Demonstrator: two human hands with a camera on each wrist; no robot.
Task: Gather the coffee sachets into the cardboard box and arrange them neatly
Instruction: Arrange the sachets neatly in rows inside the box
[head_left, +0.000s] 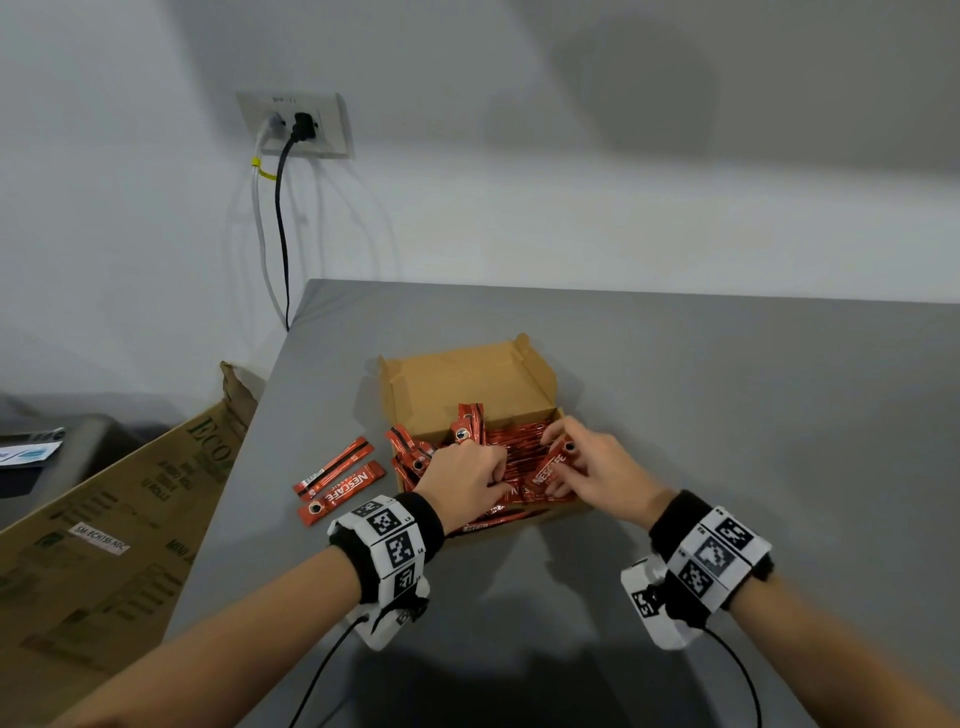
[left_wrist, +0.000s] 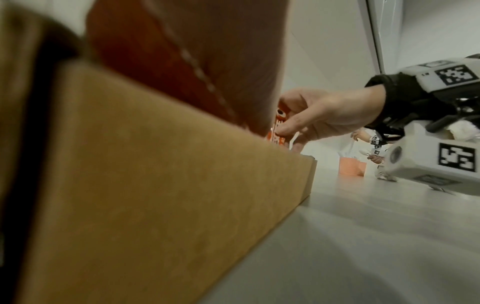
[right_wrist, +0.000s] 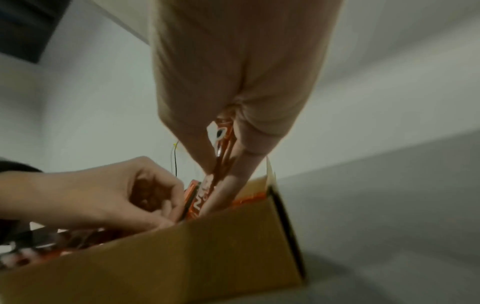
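An open cardboard box (head_left: 467, 384) stands mid-table with its lid raised at the back and holds several red coffee sachets (head_left: 519, 441). My left hand (head_left: 496, 475) reaches into the box's left side, fingers curled round sachets there. In the right wrist view the left hand (right_wrist: 103, 195) sits low over the box wall (right_wrist: 182, 257). My right hand (head_left: 571, 457) pinches one sachet (head_left: 556, 467) over the box's right side. That sachet (right_wrist: 223, 139) shows between thumb and finger. Two loose sachets (head_left: 340, 480) lie on the table left of the box.
The grey table (head_left: 727, 415) ends at its left edge near a large printed carton (head_left: 104, 545) leaning below it. A wall socket with cables (head_left: 296, 124) is behind. In the left wrist view, another person's hands and an orange container (left_wrist: 348, 166) are far off.
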